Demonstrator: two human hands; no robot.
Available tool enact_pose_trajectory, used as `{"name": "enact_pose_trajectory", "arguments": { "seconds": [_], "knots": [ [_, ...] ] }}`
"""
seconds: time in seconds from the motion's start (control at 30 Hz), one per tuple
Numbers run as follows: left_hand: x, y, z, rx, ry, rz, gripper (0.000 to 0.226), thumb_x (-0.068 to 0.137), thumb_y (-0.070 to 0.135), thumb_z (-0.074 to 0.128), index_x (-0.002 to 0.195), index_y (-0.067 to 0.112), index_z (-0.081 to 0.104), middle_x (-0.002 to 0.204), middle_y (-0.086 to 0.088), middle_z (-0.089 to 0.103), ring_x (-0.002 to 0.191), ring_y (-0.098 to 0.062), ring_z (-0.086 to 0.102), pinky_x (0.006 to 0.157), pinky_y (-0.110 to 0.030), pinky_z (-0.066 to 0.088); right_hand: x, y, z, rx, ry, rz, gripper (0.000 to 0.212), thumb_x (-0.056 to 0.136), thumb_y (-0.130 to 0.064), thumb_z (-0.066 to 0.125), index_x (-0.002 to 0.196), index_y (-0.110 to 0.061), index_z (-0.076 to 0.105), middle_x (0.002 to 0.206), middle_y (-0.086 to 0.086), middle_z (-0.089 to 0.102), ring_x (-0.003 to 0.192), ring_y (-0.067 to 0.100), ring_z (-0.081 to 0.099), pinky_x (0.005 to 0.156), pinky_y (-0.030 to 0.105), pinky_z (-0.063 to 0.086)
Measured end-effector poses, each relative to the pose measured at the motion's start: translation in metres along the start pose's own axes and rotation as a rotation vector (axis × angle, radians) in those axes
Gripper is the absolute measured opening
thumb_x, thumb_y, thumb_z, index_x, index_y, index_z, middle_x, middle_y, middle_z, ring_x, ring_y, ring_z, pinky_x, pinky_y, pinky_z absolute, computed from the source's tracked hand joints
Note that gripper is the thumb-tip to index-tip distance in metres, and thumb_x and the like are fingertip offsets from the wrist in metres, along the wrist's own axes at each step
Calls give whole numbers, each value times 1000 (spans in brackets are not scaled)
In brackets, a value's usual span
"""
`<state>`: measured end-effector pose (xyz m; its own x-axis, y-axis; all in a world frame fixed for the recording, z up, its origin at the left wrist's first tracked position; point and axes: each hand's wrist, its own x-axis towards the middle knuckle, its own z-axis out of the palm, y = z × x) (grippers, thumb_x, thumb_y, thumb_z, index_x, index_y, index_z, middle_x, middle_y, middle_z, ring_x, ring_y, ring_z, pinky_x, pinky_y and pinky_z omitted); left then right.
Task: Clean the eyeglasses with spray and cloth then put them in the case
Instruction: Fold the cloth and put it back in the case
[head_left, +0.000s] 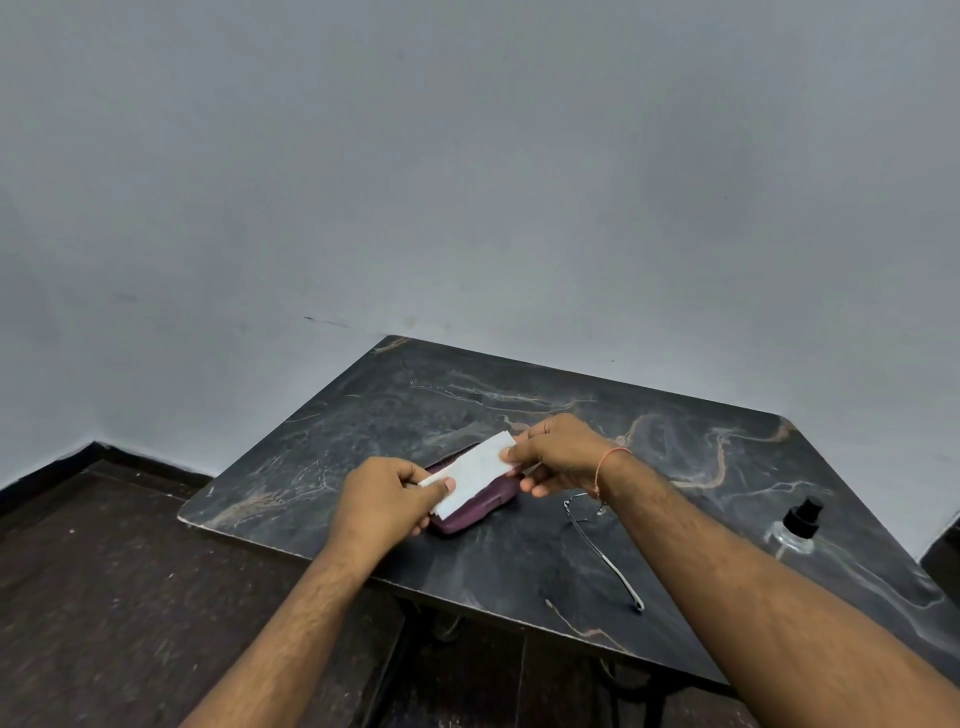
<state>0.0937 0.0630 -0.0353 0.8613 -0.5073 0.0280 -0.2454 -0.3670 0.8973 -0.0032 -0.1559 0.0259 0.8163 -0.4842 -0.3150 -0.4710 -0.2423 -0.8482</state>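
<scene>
The left hand (387, 499) pinches the near-left end of a white cleaning cloth (470, 473), its thumb lying on top of the fabric and the other fingers curled underneath. The right hand (558, 454) pinches the far-right end of the same cloth between thumb and forefinger, with the remaining fingers curled below; a thin orange thread bracelet (605, 470) circles that wrist. Between the two hands the cloth appears folded into a narrow strip, held stretched and slanting from near-left up to far-right.

Directly beneath the cloth lies a maroon eyeglass case (475, 512), resting on the table and largely covered by the cloth and the left hand's fingers; whether its lid is open or closed cannot be told. Just to the right of the case, under the right wrist, lie the eyeglasses (597, 540), thin and metal-framed, with one temple arm stretching toward the table's near edge. The front of the frame is partly hidden by the wrist.

Near the right edge of the table stands a clear spray bottle (795, 530) with a black nozzle, upright and well apart from the hands.

All of this sits on a dark marble-patterned table (415, 405) with rounded corners, set against a pale grey wall (467, 156). Dark flooring (104, 571) shows to the left of the table.
</scene>
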Motion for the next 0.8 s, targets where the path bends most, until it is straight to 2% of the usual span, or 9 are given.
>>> {"name": "enact_pose_trajectory", "arguments": {
  "seconds": [0.1, 0.17, 0.23, 0.27, 0.33, 0.43, 0.53, 0.67, 0.8],
  "knots": [
    [5, -2, -1, 76, -85, -41, 16, 89, 35, 88, 83, 21, 81, 64, -1, 79, 55, -12, 74, 73, -34, 67, 6, 2, 1, -147, 79, 14, 7, 94, -14, 78, 89, -10, 73, 83, 8, 71, 55, 17, 57, 49, 26, 50],
    [7, -4, -1, 143, -122, -56, 17, 89, 35, 87, 82, 21, 81, 64, 1, 79, 58, -12, 76, 77, -35, 69, 8, 4, 0, -290, 151, 1, 8, 90, -20, 79, 89, -13, 73, 77, 4, 64, 57, 16, 50, 50, 25, 44],
    [8, -6, 0, 236, -128, -67, 23, 87, 40, 87, 80, 18, 80, 64, 4, 79, 62, -11, 78, 80, -34, 67, 10, 5, 2, -420, 189, -19, 14, 84, -21, 81, 85, -9, 75, 67, 3, 55, 55, 17, 46, 47, 23, 40],
    [9, -6, 0, 279, -124, -74, 28, 87, 43, 86, 80, 16, 80, 65, 4, 79, 64, -12, 79, 82, -35, 66, 11, 5, 3, -474, 201, -29, 20, 82, -22, 82, 86, -4, 77, 66, 4, 55, 54, 18, 47, 46, 23, 40],
    [11, -5, 1, 328, -116, -91, 35, 86, 45, 84, 76, 12, 78, 66, 3, 80, 69, -14, 80, 84, -36, 65, 14, 5, 5, -579, 219, -45, 21, 79, -26, 85, 87, -6, 81, 72, 4, 66, 61, 20, 59, 48, 26, 47],
    [14, 1, 2, 355, -129, -122, 32, 85, 40, 84, 67, 16, 72, 68, 1, 81, 72, -16, 81, 84, -34, 66, 19, 4, 7, -702, 229, -50, 20, 75, -33, 86, 82, -15, 83, 85, 2, 79, 81, 22, 73, 66, 35, 61],
    [18, 3, 3, 326, -163, -175, 24, 80, 30, 89, 68, 18, 71, 70, -3, 81, 73, -18, 83, 82, -32, 68, 21, 6, 12, -785, 235, -43, 16, 71, -35, 84, 75, -19, 80, 88, 0, 80, 86, 21, 75, 78, 34, 65],
    [23, 2, 6, 305, -209, -210, 18, 72, 24, 91, 69, 16, 76, 73, -6, 82, 75, -19, 83, 82, -34, 69, 22, 9, 18, -838, 246, -44, 22, 69, -31, 83, 87, -18, 82, 87, 1, 80, 83, 21, 75, 76, 35, 66],
    [29, 0, 8, 278, -228, -229, 18, 69, 20, 89, 80, 8, 82, 75, -7, 82, 79, -19, 83, 83, -36, 69, 22, 12, 23, -856, 256, -57, 33, 70, -29, 86, 100, -18, 80, 89, 2, 80, 84, 21, 75, 75, 34, 66]
  ]
}}
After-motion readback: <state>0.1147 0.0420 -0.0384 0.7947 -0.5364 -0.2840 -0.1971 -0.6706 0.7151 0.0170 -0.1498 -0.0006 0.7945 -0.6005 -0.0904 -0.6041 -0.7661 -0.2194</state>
